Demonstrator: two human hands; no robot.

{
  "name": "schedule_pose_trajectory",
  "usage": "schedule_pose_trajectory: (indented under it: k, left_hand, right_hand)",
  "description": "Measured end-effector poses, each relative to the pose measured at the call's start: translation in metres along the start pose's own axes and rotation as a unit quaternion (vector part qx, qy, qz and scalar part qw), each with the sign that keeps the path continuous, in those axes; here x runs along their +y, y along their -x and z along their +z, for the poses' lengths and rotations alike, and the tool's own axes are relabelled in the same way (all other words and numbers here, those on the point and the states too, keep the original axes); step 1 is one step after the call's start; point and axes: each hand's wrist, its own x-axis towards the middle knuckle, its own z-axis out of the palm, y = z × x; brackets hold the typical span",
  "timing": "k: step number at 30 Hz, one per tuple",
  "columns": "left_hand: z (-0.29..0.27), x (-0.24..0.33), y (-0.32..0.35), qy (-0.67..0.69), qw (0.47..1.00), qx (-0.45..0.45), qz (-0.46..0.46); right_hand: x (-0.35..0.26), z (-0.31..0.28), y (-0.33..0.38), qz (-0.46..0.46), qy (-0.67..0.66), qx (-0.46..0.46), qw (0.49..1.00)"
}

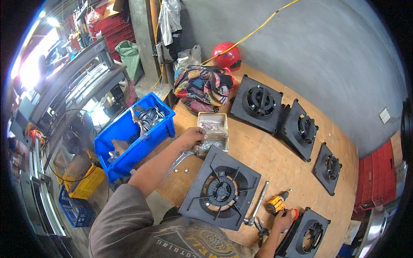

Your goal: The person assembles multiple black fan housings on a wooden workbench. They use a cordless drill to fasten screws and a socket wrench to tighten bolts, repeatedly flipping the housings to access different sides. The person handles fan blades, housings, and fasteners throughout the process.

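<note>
Left hand (192, 136) is reaching into the small open box (213, 129) of hardware on the wooden table (275, 163), fingers curled together over the bits inside. The box sits just behind the black square fan frame (220, 189). Right of that frame, the right hand (282, 220) is clamped around a yellow drill (276, 203). A ratchet wrench (257, 203) lies between frame and drill.

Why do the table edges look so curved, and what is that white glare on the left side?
In the head view, the fisheye lens bends the wooden table toward the dark rim; the glare at upper left is blown-out bright light from lamps or an opening; the centre is sharp, with the left hand and black fan frame evenly lit under soft shadows.
</note>
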Motion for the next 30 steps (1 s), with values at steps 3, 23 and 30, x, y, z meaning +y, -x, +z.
schedule_pose_trajectory:
  k: [3,23,30]
  left_hand:
    - [-0.001,-0.014,0.029,0.135,0.991,0.007,-0.002]
    - [0.021,-0.105,0.161,-0.525,0.831,0.147,0.112]
    - [0.027,-0.099,0.184,-0.408,0.88,0.242,0.028]
  right_hand:
    - [0.004,0.004,0.0,-0.013,0.043,0.03,0.999]
    - [0.031,-0.008,-0.018,-0.152,-0.021,-0.235,0.96]
    - [-0.034,-0.054,0.004,-0.07,0.021,-0.207,0.976]
